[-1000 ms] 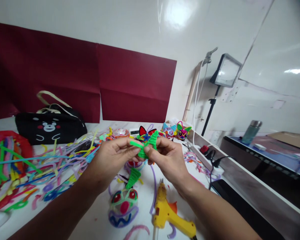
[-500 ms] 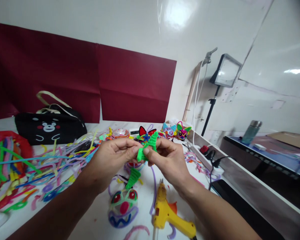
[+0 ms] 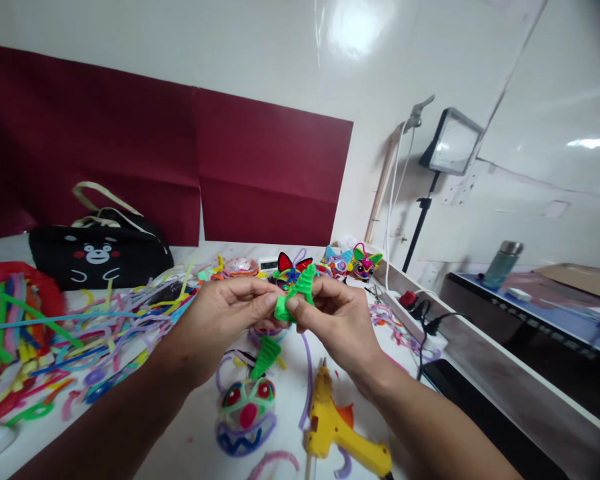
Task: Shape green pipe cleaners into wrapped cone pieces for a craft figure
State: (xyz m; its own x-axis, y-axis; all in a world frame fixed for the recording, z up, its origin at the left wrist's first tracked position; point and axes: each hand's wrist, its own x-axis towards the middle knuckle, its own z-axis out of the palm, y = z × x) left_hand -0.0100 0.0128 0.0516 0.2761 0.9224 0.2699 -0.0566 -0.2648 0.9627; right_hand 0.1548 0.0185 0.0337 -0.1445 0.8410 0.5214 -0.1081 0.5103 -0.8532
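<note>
Between my two hands is a bright green ribbed triangle of bent pipe cleaner (image 3: 305, 285), its tip pointing up. My left hand (image 3: 237, 308) pinches its lower left end with thumb and fingertips. My right hand (image 3: 333, 313) grips the body, thumb pressed on the front and fingers behind. Just below lies a similar green triangle (image 3: 267, 357), at the top of a clown-like face ornament (image 3: 246, 417) with red eyes, a red nose and a purple-edged mouth. Beneath my right forearm a yellow glue gun (image 3: 337, 430) rests on the white table.
Loose colourful pipe cleaners (image 3: 115, 333) cover the left side, with a red bag of them (image 3: 55, 293) and a black bag (image 3: 100, 257) behind. Finished animal-face ornaments (image 3: 365, 263) stand at the back. On the right are a power strip (image 3: 433, 340) and a dark phone-like slab (image 3: 480, 400).
The lower left end of the green pipe cleaner has folded inward and looks shorter and rounder. Both hands stay in nearly the same place.
</note>
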